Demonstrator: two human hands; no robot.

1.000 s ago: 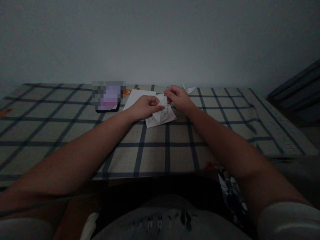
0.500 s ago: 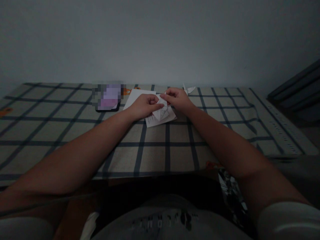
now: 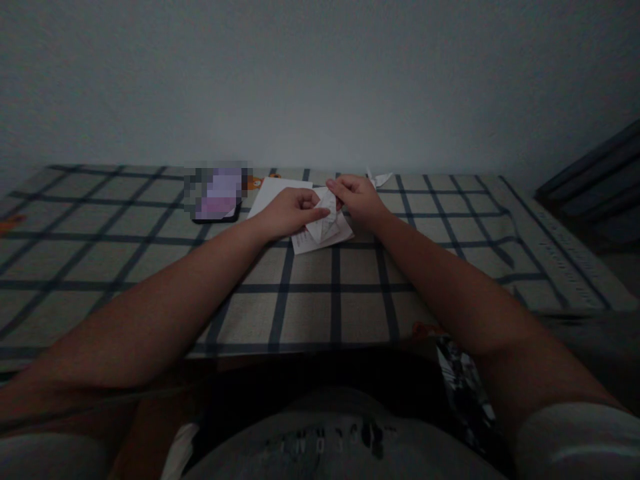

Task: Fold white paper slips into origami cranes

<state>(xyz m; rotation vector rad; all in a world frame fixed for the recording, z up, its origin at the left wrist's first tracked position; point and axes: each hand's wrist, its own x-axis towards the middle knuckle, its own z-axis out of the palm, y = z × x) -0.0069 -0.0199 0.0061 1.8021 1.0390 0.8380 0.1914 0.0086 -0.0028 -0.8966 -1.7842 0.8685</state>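
A small folded piece of white paper (image 3: 321,225) is between my two hands, above the middle of the table's far half. My left hand (image 3: 291,212) pinches its left side between thumb and fingers. On the other side, my right hand (image 3: 356,199) grips the upper right edge, with thumb and forefinger close together. Beneath the folded paper lies a printed sheet (image 3: 302,244), partly covered by it. Another white sheet (image 3: 280,187) lies behind my left hand. Just beyond my right hand rests a white folded paper shape with pointed ends (image 3: 381,179).
A phone (image 3: 218,200), its screen blurred out, stands or lies at the left, near the wall (image 3: 320,87). The checked tablecloth (image 3: 260,320) covers the table, with orange printed figures (image 3: 256,182) on it. Dark slatted furniture (image 3: 595,180) is at the far right.
My right thumb and fingers have shifted slightly up along the folded paper, uncovering more of its upper part. The left hand has barely moved.
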